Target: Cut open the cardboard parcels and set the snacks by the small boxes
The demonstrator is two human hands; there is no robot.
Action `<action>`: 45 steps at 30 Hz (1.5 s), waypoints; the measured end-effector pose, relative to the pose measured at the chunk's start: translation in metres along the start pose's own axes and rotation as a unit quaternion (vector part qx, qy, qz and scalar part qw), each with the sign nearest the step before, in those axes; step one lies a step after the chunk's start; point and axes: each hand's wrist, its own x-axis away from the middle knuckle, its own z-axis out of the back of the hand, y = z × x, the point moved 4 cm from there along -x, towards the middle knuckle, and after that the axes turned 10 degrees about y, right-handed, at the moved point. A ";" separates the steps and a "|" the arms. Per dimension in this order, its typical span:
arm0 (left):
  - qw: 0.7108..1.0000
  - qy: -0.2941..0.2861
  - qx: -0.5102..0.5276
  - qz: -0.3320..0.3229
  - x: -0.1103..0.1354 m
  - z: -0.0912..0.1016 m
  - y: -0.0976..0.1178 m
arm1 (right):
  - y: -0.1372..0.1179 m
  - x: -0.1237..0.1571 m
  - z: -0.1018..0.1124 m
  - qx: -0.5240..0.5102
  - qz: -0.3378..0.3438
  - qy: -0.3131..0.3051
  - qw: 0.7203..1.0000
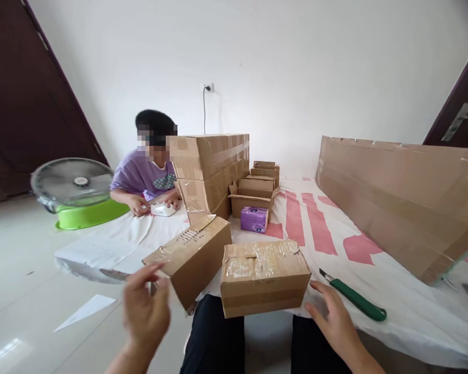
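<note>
- Take the taped cardboard box [263, 283] by its two short ends with flat, low palms. It stands at the near edge of the table [405, 311], right in front of the knees.
- Bring both sides in evenly, since a one-sided push probably slides the box across the cloth or off the edge.
- Mind the wrinkled clear tape across the top. It likely gives a slick, poor grip, so press on bare cardboard instead.
- Keep the wrist clear of the green-handled utility knife [356, 300], lying on the cloth just right of the box with its blade end toward the box.
- Watch the second cardboard box [191, 257], askew just left of the taped one and partly over the table edge. Hard to tell whether the two touch, and a knock could send it down.
- Left hand [146, 309]: raised off the table edge and apart from both boxes. Empty, fingers loosely curled, thumb and forefinger parted, back toward the camera, somewhat blurred.
- Right hand [335, 319]: open and empty, palm down, fingers spread toward the lower right corner of the taped box. Just beside it, contact not clear.
- Both forearms angled inward from below, one on each side of the box.
</note>
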 end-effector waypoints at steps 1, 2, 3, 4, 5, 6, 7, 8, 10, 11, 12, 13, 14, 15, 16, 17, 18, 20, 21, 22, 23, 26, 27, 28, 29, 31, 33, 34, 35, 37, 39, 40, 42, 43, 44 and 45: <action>0.994 -0.071 0.017 -0.076 0.012 -0.009 0.018 | 0.012 0.000 0.011 0.031 0.017 0.019 0.999; 0.978 -0.155 0.018 -0.139 0.026 -0.020 0.033 | 0.025 -0.001 0.023 0.062 0.030 0.037 0.997; 0.959 -0.221 0.012 -0.178 0.040 -0.031 0.044 | 0.040 -0.002 0.033 0.096 0.034 0.051 0.994; 0.945 -0.264 0.008 -0.190 0.053 -0.040 0.051 | 0.054 -0.003 0.042 0.132 0.032 0.057 0.989; 0.940 -0.288 0.009 -0.183 0.063 -0.048 0.055 | 0.068 -0.003 0.049 0.168 0.023 0.052 0.984; 0.941 -0.296 0.017 -0.164 0.071 -0.055 0.056 | 0.082 -0.002 0.054 0.196 0.012 0.038 0.980; 0.944 -0.297 0.032 -0.141 0.077 -0.060 0.056 | 0.093 -0.001 0.058 0.216 0.001 0.018 0.976; 0.947 -0.294 0.050 -0.119 0.081 -0.064 0.055 | 0.102 0.000 0.061 0.225 -0.008 -0.004 0.974; 0.947 -0.296 0.088 -0.086 0.085 -0.070 0.051 | 0.111 -0.002 0.065 0.221 -0.022 -0.039 0.974; 0.946 -0.300 0.104 -0.074 0.086 -0.072 0.049 | 0.112 -0.006 0.067 0.214 -0.031 -0.046 0.975; 0.943 -0.306 0.118 -0.061 0.085 -0.074 0.048 | 0.109 -0.013 0.070 0.207 -0.044 -0.045 0.976; 0.938 -0.315 0.132 -0.049 0.085 -0.076 0.046 | 0.103 -0.022 0.074 0.202 -0.060 -0.037 0.977; 0.934 -0.326 0.145 -0.037 0.084 -0.077 0.045 | 0.094 -0.035 0.078 0.197 -0.074 -0.024 0.977; 0.929 -0.334 0.156 -0.025 0.083 -0.078 0.044 | 0.079 -0.050 0.083 0.190 -0.083 -0.008 0.978; 0.925 -0.341 0.167 -0.014 0.082 -0.079 0.043 | 0.061 -0.066 0.087 0.180 -0.079 0.009 0.980; 0.922 -0.345 0.176 -0.004 0.082 -0.080 0.043 | 0.037 -0.083 0.090 0.163 -0.059 0.018 0.985; 0.919 -0.347 0.184 0.006 0.082 -0.081 0.043 | 0.011 -0.099 0.092 0.139 -0.034 0.029 0.989; 0.916 -0.348 0.197 0.024 0.083 -0.083 0.042 | -0.045 -0.128 0.085 0.076 0.028 -0.016 0.997; 0.915 -0.347 0.202 0.031 0.084 -0.083 0.042 | -0.073 -0.139 0.079 0.046 0.065 -0.050 0.996; 0.915 -0.347 0.204 0.036 0.085 -0.084 0.042 | -0.098 -0.148 0.070 0.022 0.099 -0.095 0.990; 0.915 -0.346 0.204 0.040 0.085 -0.084 0.042 | -0.119 -0.155 0.060 0.007 0.119 -0.139 0.983; 0.916 -0.344 0.203 0.046 0.087 -0.082 0.042 | -0.160 -0.168 0.031 -0.040 0.152 -0.229 0.961; 0.916 -0.343 0.203 0.047 0.086 -0.082 0.042 | -0.167 -0.171 0.024 -0.052 0.159 -0.248 0.954; 0.917 -0.341 0.203 0.049 0.086 -0.081 0.041 | -0.171 -0.173 0.018 -0.058 0.164 -0.262 0.949; 0.917 -0.341 0.203 0.049 0.086 -0.080 0.041 | -0.173 -0.175 0.015 -0.060 0.170 -0.271 0.946; 0.916 -0.344 0.202 0.049 0.086 -0.079 0.041 | -0.171 -0.179 0.014 -0.049 0.180 -0.282 0.941; 0.914 -0.351 0.199 0.048 0.086 -0.079 0.040 | -0.164 -0.180 0.018 -0.028 0.190 -0.299 0.935; 0.913 -0.353 0.197 0.048 0.086 -0.079 0.040 | -0.159 -0.179 0.021 -0.013 0.196 -0.316 0.928; 0.913 -0.354 0.195 0.047 0.086 -0.080 0.040 | -0.154 -0.178 0.024 0.005 0.201 -0.337 0.920; 0.914 -0.353 0.193 0.044 0.086 -0.081 0.039 | -0.143 -0.175 0.033 0.048 0.206 -0.378 0.901; 0.915 -0.352 0.193 0.040 0.086 -0.081 0.039 | -0.133 -0.175 0.046 0.088 0.198 -0.403 0.889; 0.915 -0.353 0.193 0.039 0.086 -0.082 0.038 | -0.127 -0.176 0.055 0.100 0.187 -0.408 0.888; 0.913 -0.356 0.193 0.039 0.086 -0.082 0.038 | -0.117 -0.181 0.075 0.113 0.154 -0.412 0.891; 0.912 -0.359 0.193 0.040 0.086 -0.082 0.038 | -0.112 -0.184 0.085 0.116 0.131 -0.409 0.896; 0.911 -0.360 0.194 0.043 0.086 -0.082 0.038 | -0.107 -0.187 0.095 0.117 0.108 -0.400 0.903; 0.911 -0.361 0.195 0.046 0.086 -0.083 0.039 | -0.103 -0.190 0.103 0.115 0.089 -0.387 0.911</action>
